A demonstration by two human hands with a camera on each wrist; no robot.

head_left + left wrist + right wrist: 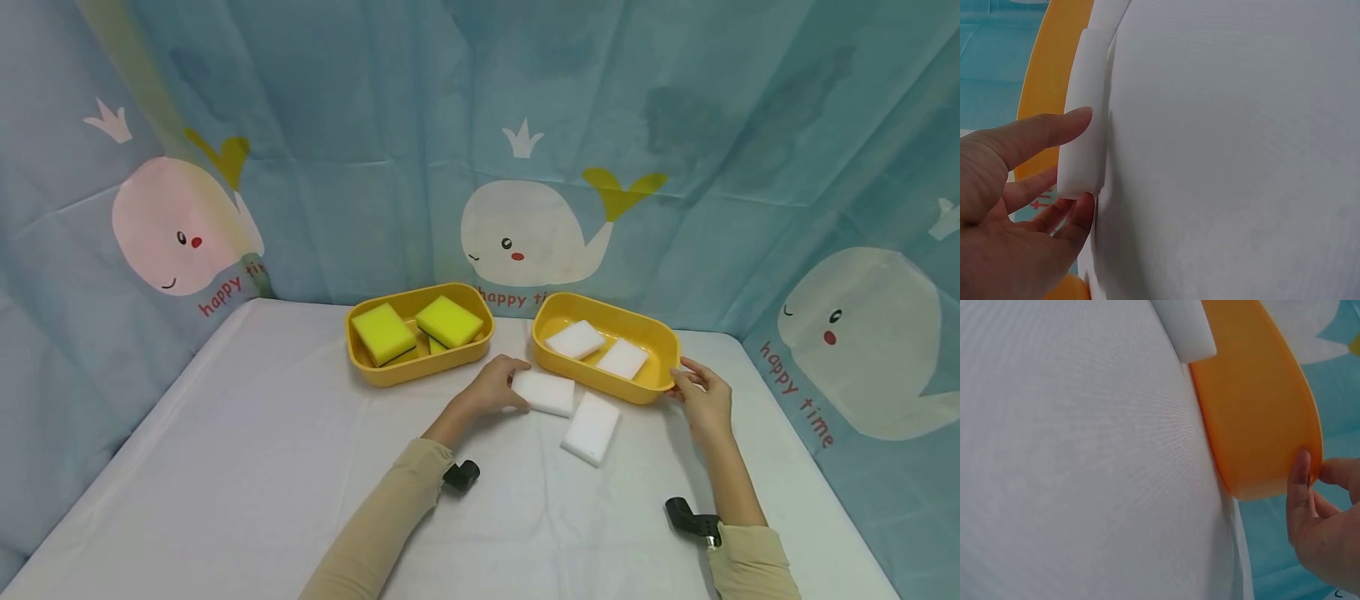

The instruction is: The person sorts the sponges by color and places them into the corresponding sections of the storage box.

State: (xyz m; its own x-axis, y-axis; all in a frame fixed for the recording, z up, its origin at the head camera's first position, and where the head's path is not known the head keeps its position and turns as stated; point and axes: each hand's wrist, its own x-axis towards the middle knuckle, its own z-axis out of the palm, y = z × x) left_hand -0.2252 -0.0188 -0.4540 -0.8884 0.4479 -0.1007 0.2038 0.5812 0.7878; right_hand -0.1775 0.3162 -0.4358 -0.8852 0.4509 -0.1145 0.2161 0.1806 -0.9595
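My left hand (492, 385) has its thumb and fingers around the left end of a white sponge (546, 392) on the table. In the left wrist view, the thumb lies against the sponge's (1082, 144) long face and the fingertips are at its near end. A second white sponge (592, 428) lies askew just right of it. At the right end of a yellow tray (600, 381), my right hand (705, 398) pinches the rim between thumb and fingers, as the right wrist view also shows. Two white sponges (576, 339) lie inside that tray.
Another yellow tray (408, 372) to the left holds several yellow sponges (384, 333) with dark undersides. A white cloth (247, 467) covers the table. Behind and at both sides hangs a blue curtain (360, 208) with whale prints.
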